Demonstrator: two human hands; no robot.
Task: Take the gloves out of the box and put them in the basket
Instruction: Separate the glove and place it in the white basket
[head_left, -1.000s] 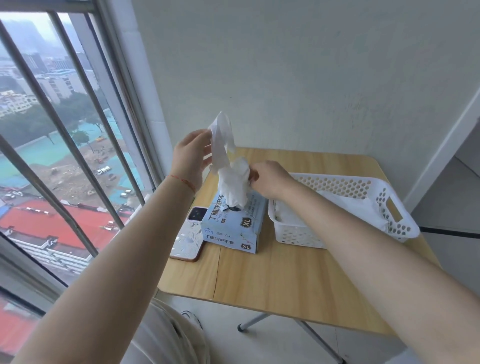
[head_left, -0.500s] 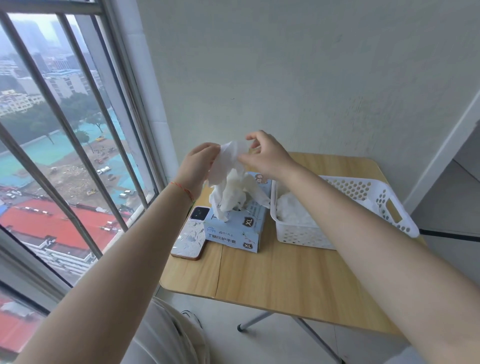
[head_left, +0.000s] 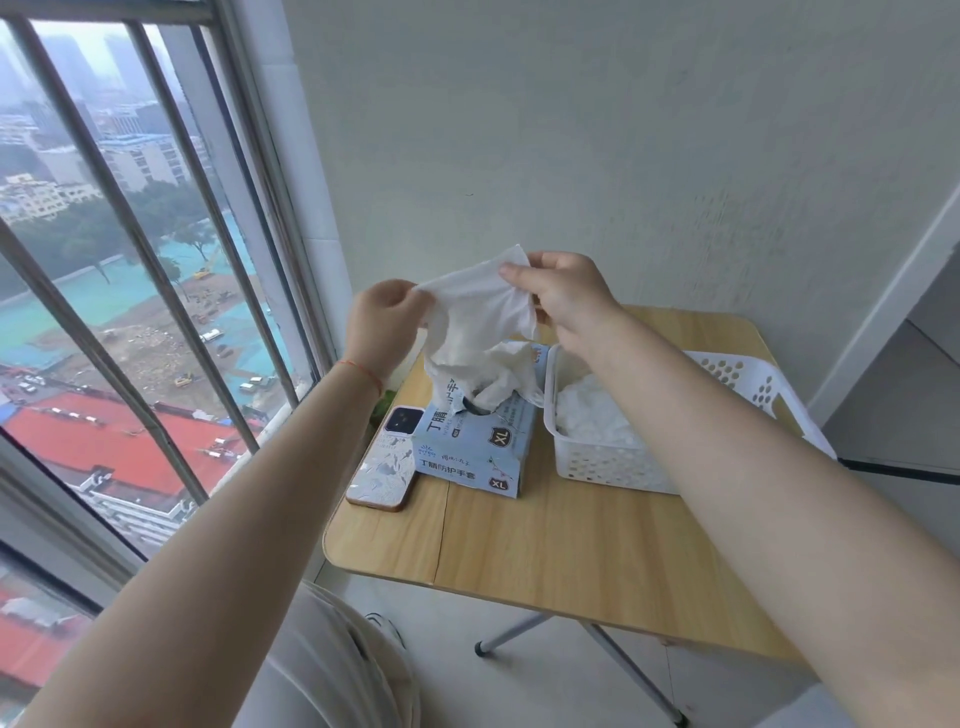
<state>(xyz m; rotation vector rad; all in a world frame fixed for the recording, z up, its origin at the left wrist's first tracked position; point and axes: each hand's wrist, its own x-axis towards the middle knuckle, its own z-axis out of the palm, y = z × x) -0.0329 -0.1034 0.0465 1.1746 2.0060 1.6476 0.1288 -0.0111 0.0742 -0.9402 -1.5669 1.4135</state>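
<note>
A white glove (head_left: 480, 306) is stretched in the air above the light-blue glove box (head_left: 478, 441). My left hand (head_left: 382, 325) pinches its left edge and my right hand (head_left: 563, 293) pinches its upper right edge. The glove's lower part hangs down to the box's top opening, where more white gloves (head_left: 501, 382) bunch out. To the right of the box stands a white perforated basket (head_left: 602, 465) with several white gloves (head_left: 592, 415) lying inside. My right forearm crosses over the basket's middle and hides part of it.
A phone (head_left: 384, 462) in a patterned case lies on the wooden table (head_left: 561, 561) just left of the box. A barred window runs along the left, a white wall stands behind the table, and the table's metal legs show below.
Both hands have spread apart, pulling the glove wider and flatter above the box. My right hand has moved a little to the right.
</note>
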